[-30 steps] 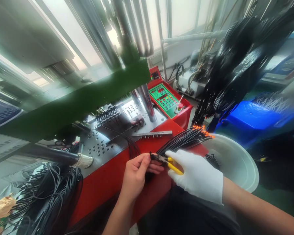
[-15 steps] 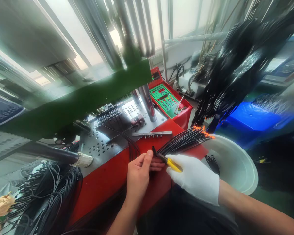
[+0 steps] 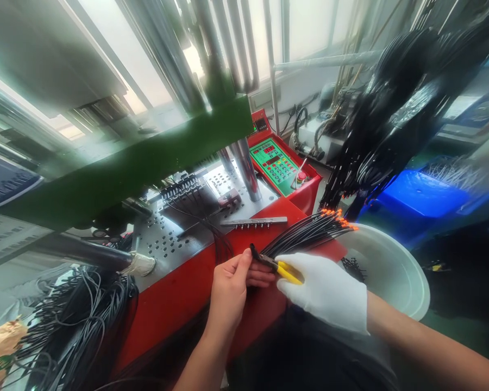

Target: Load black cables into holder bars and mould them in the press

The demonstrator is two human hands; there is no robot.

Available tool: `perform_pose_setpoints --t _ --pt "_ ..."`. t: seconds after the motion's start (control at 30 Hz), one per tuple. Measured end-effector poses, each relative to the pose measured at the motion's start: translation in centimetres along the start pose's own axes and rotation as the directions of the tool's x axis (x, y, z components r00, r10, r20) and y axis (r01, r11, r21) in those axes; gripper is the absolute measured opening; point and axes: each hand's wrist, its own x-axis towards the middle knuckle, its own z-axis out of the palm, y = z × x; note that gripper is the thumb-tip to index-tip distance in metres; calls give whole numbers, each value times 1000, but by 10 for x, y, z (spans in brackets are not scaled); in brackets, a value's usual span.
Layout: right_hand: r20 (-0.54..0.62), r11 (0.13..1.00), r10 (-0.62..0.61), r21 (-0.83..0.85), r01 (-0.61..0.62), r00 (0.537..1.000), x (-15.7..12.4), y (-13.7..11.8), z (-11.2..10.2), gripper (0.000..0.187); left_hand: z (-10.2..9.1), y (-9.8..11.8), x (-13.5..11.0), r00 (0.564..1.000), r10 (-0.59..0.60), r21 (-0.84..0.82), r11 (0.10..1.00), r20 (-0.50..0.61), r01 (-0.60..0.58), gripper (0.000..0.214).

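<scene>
My bare left hand (image 3: 232,285) pinches a small black cable end (image 3: 252,250) between thumb and forefinger, its other fingers stretched out below. In a white glove, my right hand (image 3: 326,290) grips yellow-handled cutting pliers (image 3: 288,272). The dark jaws of the pliers meet the black piece at my left fingertips; whether they are closed on it I cannot tell. Just behind both hands lies a bundle of black cables (image 3: 305,233) with orange tips, on the red machine table (image 3: 167,309). A slim metal bar (image 3: 255,221) with small pins rests beyond it.
A green press beam (image 3: 146,168) spans above the perforated metal plate (image 3: 163,244), where cables sit in a mould. To the right are a control panel (image 3: 279,165), a whitish tub (image 3: 403,271) and a blue bin (image 3: 424,193). More black cables (image 3: 93,309) pile at lower left.
Both hands stay in nearly the same place. The pliers' jaws and the black piece have shifted very slightly left, and my right wrist has moved a little.
</scene>
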Motion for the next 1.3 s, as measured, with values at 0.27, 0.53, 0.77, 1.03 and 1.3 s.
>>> perform_pose_setpoints --t 0.27,0.53,0.77,1.03,1.3 --pt "-142 917 -139 -391 73 980 -3 4 0 50 -5 -1 -1 997 68 60 996 36 -70 35" --pt "-130 883 -160 -462 83 979 -1 4 -2 47 -7 0 -2 990 119 154 980 70 -128 32" --pt "-120 943 -112 -325 68 986 -2 6 2 41 -3 1 -1 993 106 28 994 47 -108 29" --pt "109 989 10 146 -26 994 -1 -6 -5 16 -2 6 1 996 66 10 998 61 -67 32" --pt "99 998 9 54 -15 995 -2 -5 -6 19 -5 6 0 995 64 40 997 74 -67 33"
